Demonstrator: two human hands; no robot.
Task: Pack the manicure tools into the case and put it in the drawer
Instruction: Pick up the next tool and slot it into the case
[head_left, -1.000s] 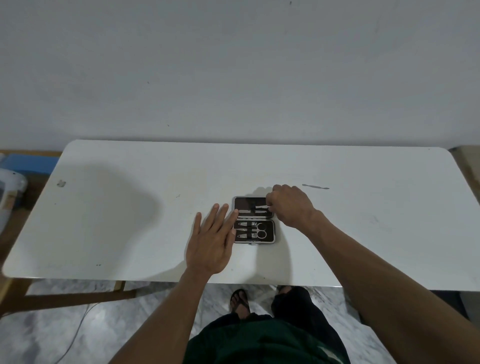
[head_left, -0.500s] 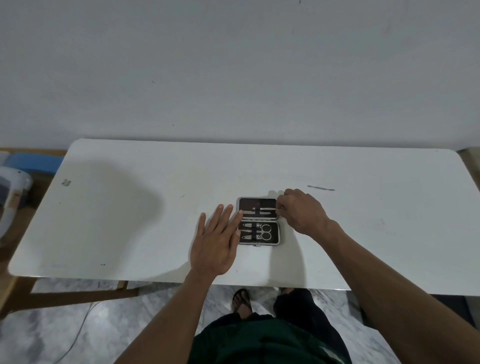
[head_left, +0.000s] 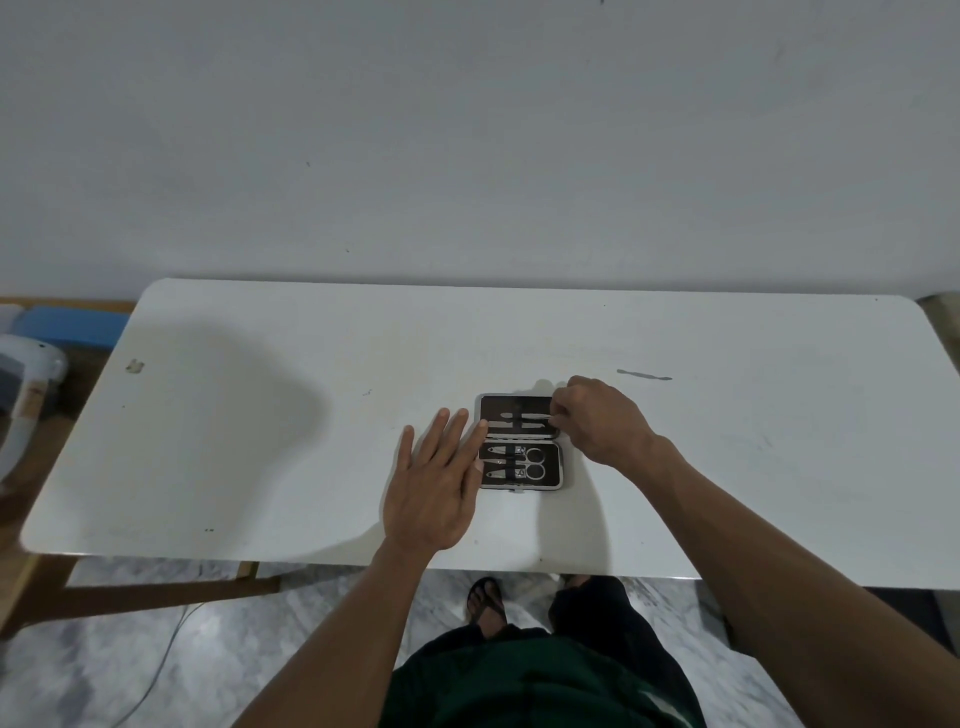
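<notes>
Head view: we look down on a white tabletop (head_left: 260, 415) that spans the middle of the frame, a pale wall above it.
Case: the manicure case (head_left: 521, 441) lies open and flat at the centre of the frame, both black halves facing up, one above the other.
Upper half: we see slim metal tools (head_left: 511, 422) lying crosswise in it.
Lower half: scissors (head_left: 531, 463) and two clippers (head_left: 498, 461) sit strapped in it.
Left hand: our left hand (head_left: 434, 493) lies flat, palm down, just left of the case; its fingers (head_left: 475, 439) are spread and released, the tips touching the case's left edge.
Right hand: our right hand (head_left: 602, 421) is at the upper right corner of the case, fingers curled and pinched on the end of a thin tool (head_left: 535, 417) that lies in the upper half.
Loose tool: one slim metal pusher (head_left: 644, 374) rests on the tabletop, right of centre, apart from the case.
Left edge of the frame: a blue box (head_left: 67, 327) stands beside the tabletop.
</notes>
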